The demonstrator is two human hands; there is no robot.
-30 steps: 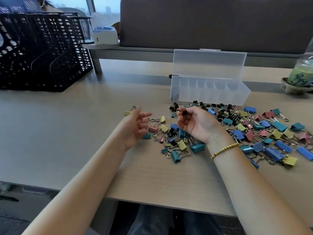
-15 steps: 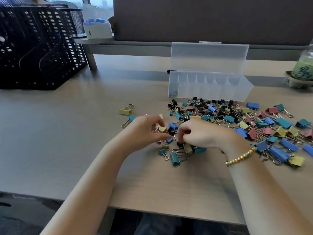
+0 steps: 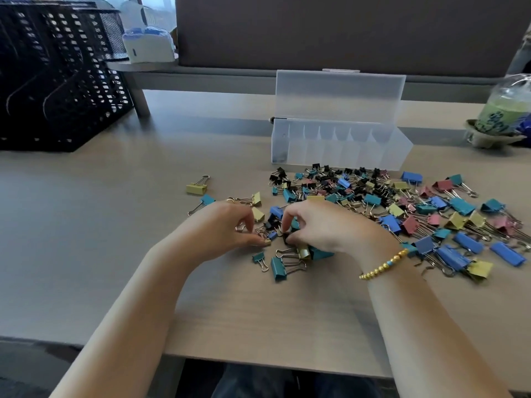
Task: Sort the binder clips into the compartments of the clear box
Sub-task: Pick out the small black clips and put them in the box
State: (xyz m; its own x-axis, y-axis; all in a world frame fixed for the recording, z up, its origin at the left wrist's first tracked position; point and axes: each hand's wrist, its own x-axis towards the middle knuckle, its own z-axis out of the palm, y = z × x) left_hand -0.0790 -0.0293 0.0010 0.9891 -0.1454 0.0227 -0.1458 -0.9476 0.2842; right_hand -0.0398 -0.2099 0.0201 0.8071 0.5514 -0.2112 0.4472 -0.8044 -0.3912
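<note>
Painted metal clips, frosted plastic, matt wood-look desk.

We see the binder clips [image 3: 370, 202] as painted metal bodies in blue, teal, yellow, pink and black, with bare shiny wire handles. The clear box [image 3: 339, 145] looks like frosted, translucent plastic, smooth on its walls and raised lid. The table [image 3: 86, 225] has a pale wood-grain finish, smooth and matt with a soft sheen. We take the black organiser [image 3: 57, 76] for perforated metal mesh, matt. The bracelet [image 3: 383, 265] shows glossy golden beads. The panel [image 3: 344, 30] behind looks like dull brown cloth.
</note>
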